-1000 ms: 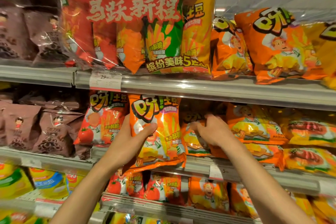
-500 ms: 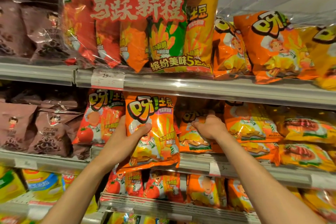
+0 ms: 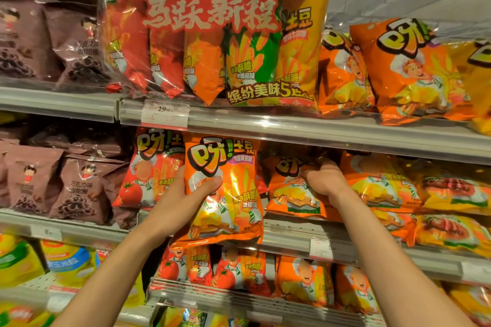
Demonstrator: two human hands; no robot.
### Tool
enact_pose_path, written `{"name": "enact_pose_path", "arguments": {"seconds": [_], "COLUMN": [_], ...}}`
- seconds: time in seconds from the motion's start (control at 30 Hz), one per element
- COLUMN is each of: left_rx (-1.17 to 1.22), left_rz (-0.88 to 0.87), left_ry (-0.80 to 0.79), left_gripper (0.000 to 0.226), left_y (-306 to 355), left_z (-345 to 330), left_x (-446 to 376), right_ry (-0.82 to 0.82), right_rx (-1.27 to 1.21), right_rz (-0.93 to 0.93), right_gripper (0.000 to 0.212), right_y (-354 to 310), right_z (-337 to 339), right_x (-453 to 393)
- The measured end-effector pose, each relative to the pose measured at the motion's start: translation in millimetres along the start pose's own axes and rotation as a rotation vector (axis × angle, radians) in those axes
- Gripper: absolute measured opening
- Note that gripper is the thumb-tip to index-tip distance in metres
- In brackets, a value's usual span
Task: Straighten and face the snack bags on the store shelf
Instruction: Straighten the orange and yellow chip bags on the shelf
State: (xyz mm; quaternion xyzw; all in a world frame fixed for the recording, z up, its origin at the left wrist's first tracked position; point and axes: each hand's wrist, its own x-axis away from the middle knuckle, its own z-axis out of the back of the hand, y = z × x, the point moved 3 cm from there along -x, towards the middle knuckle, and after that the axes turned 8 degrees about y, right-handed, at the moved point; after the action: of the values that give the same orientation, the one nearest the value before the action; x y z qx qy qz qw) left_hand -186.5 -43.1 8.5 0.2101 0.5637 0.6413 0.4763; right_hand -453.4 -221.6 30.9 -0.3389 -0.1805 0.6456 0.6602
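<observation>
My left hand (image 3: 183,194) grips an upright orange snack bag (image 3: 228,194) by its left edge, thumb across the front, at the front of the middle shelf (image 3: 287,243). The bag's bottom overhangs the shelf lip. My right hand (image 3: 325,180) reaches deeper into the same shelf and is closed on the top of a second orange bag (image 3: 289,194), which leans back and is partly hidden by shadow. A red tomato-flavour bag (image 3: 148,170) stands just left of the held bag.
Brown snack bags (image 3: 77,188) fill the left of the middle shelf; orange and yellow bags (image 3: 451,194) lie stacked at the right. The upper shelf holds a large multipack (image 3: 212,34) with a price tag (image 3: 164,114) below. More bags (image 3: 239,271) line the lower shelf.
The left hand has shifted the front orange bag slightly, standing it more upright. The right hand stays on the rear bag. The view has drifted a little.
</observation>
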Motion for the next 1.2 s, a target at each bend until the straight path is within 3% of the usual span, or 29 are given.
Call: {"name": "enact_pose_path", "arguments": {"seconds": [0.13, 0.3, 0.4, 0.53, 0.63, 0.7, 0.83, 0.93, 1.03, 1.2], "left_rx": [-0.004, 0.002, 0.005, -0.019, -0.028, -0.022, 0.023, 0.009, -0.021, -0.043], "left_rz": [0.003, 0.018, 0.009, 0.013, 0.007, 0.007, 0.016, 0.011, 0.009, -0.022], "left_ry": [0.011, 0.008, 0.004, -0.003, 0.006, 0.011, 0.007, 0.024, 0.015, -0.01], "left_gripper": [0.059, 0.073, 0.07, 0.043, 0.05, 0.062, 0.049, 0.056, 0.057, 0.063], "left_y": [5, 2, 0, 6, 5, 3, 8, 12, 13, 13], "left_z": [-1, 1, 3, -1, -3, -3, -6, -8, -11, -17], "left_x": [0, -1, -2, -1, -3, -6, -5, -6, -5, -7], "right_ry": [0.023, 0.053, 0.023, 0.033, 0.068, 0.081, 0.177, 0.256, 0.228, 0.077], "right_rx": [-0.056, -0.086, -0.093, -0.213, -0.228, -0.202, -0.146, -0.006, 0.069, 0.149], "right_rz": [-0.049, -0.052, 0.049, 0.052, 0.058, 0.115, 0.254, 0.361, 0.337, 0.271], "right_gripper": [0.054, 0.047, 0.051, 0.047, 0.043, 0.045, 0.048, 0.05, 0.054, 0.082], "right_y": [5, 8, 11, 19, 14, 9, 3, -1, 5, 14], "right_z": [3, 3, 1, 10, 14, 9, -11, -32, -46, -40], "right_x": [-6, -9, -4, -4, -2, 5, 16, 22, 25, 24]}}
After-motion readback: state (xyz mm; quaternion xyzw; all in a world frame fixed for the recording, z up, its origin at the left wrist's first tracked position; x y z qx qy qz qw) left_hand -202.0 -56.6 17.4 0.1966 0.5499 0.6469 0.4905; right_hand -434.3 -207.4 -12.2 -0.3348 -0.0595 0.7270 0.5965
